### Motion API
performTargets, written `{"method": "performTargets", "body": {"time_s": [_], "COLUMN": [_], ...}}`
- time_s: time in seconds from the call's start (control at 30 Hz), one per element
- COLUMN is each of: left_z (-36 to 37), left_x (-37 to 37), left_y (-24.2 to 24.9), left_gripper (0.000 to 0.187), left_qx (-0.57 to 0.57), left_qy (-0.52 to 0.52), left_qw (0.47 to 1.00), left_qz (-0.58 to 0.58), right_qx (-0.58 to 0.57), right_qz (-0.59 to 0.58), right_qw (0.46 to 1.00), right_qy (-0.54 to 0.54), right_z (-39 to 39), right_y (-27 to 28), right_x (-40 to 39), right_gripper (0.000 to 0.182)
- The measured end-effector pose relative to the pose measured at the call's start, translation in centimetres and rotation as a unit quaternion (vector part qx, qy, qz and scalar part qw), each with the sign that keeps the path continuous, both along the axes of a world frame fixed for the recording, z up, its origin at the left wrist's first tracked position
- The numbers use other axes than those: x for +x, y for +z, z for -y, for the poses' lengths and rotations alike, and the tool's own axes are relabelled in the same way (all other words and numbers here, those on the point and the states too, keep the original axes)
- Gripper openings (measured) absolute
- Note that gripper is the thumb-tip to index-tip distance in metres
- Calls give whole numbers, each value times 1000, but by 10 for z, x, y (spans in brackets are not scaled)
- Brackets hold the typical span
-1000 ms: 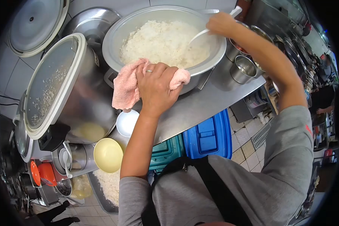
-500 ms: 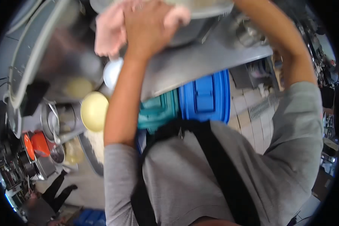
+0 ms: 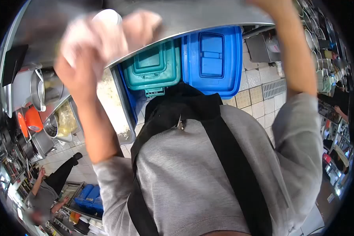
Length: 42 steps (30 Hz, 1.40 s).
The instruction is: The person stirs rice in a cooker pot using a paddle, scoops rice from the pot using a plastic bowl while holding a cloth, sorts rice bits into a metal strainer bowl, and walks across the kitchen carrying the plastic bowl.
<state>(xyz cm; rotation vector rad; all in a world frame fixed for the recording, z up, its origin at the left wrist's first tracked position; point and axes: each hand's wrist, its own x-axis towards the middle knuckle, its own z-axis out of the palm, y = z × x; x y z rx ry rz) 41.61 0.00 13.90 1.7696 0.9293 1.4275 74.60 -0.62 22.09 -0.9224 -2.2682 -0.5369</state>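
My left hand [image 3: 79,69] is closed on a pink cloth [image 3: 108,39] at the upper left. Both are blurred by motion, over the front edge of the steel counter [image 3: 185,13]. Just behind the cloth is a round white item [image 3: 107,16], probably a bowl. My right hand [image 3: 269,4] is at the top edge of the view, above the counter's right part. It is cut off and smeared, so its fingers and anything in them are hidden.
Below the counter are a green lidded bin [image 3: 155,65], a blue lidded bin [image 3: 212,59] and a tray of pale contents [image 3: 113,104]. Metal bowls [image 3: 39,92] and an orange bowl [image 3: 33,119] stand at left. Another person [image 3: 45,196] is at the lower left.
My left hand and the pink cloth have moved left and down in the view. The large container at the top and the yellow bowl no longer show. More of both bins shows.
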Motion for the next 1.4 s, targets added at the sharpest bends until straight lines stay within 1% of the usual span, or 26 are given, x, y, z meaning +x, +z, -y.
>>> {"method": "performTargets", "body": {"time_s": [0.03,0.07,0.1,0.13,0.17,0.2,0.23,0.27,0.3,0.33,0.37,0.4,0.43,0.47,0.5,0.57,0.63,0.7,0.77,0.83,0.87,0.93,1.03,1.07,1.27,1.4], "left_z": [26,54,74,93,110,125,136,143,151,155,159,160,160,158,154,144,137,134,134,137,139,146,158,165,195,197], "left_x": [-23,-39,-46,-57,-59,-69,-76,-84,-87,-98,-108,-110,-109,-108,-105,-97,-96,-90,-85,-85,-86,-86,-97,-102,-126,-127], "left_y": [-16,-33,-48,-62,-74,-92,-107,-120,-134,-156,-171,-175,-179,-181,-177,-165,-170,-166,-165,-164,-164,-159,-165,-172,-178,-183], "left_gripper": [23,28,26,21,17,15,16,15,17,18,20,20,22,23,23,23,23,23,22,22,22,20,19,16,17,18], "left_qx": [-85,-192,-187,-237,-276,-357,-390,-388,-356,-362,-369,-370,-350,-327,-324,-311,-307,-315,-298,-282,-267,-257,-280,-249,-281,-274], "left_qy": [2,48,4,33,9,37,45,42,28,5,-17,-14,-21,-26,-20,-25,-27,-15,-11,-5,-10,-3,28,47,96,115], "left_qw": [996,973,974,947,948,921,909,899,917,910,901,901,893,883,885,872,880,885,894,901,901,905,903,910,906,904], "left_qz": [-39,-123,-127,-213,-158,-151,-141,-199,-179,-204,-229,-228,-282,-335,-334,-378,-361,-342,-335,-328,-340,-339,-323,-329,-302,-307], "right_qx": [-19,-94,-166,-248,-327,-415,-570,-699,-717,-707,-796,-816,-808,-737,-651,-704,-600,-476,-413,-408,-407,-309,-299,-311,-292,-271], "right_qz": [11,-53,-116,-101,-87,-62,-10,-22,33,0,-32,-128,-81,-103,-124,-124,-177,-220,-263,-268,-264,-206,-174,-162,-96,-69], "right_qw": [999,992,975,950,913,870,768,652,648,661,550,496,525,637,735,667,762,840,865,867,870,922,934,931,947,957], "right_qy": [-28,-60,-91,-160,-227,-260,-291,-291,-254,-252,-249,-267,-254,-201,-142,-211,-168,-137,-108,-99,-91,-111,-90,-100,-95,-80], "right_z": [26,47,69,90,113,146,176,203,239,267,275,290,292,302,311,247,198,147,106,74,62,40,15,13,6,3], "right_y": [-19,-59,-107,-152,-200,-255,-291,-326,-384,-403,-404,-419,-418,-458,-500,-420,-385,-324,-285,-244,-238,-234,-244,-241,-240,-243], "right_x": [0,6,13,22,34,47,52,54,60,46,29,18,4,4,5,-32,-53,-78,-97,-117,-125,-138,-144,-148,-153,-148], "right_gripper": [18,21,25,24,23,23,24,28,26,25,26,25,21,20,18,18,20,13,17,30,30,42,50,52,27,18]}}
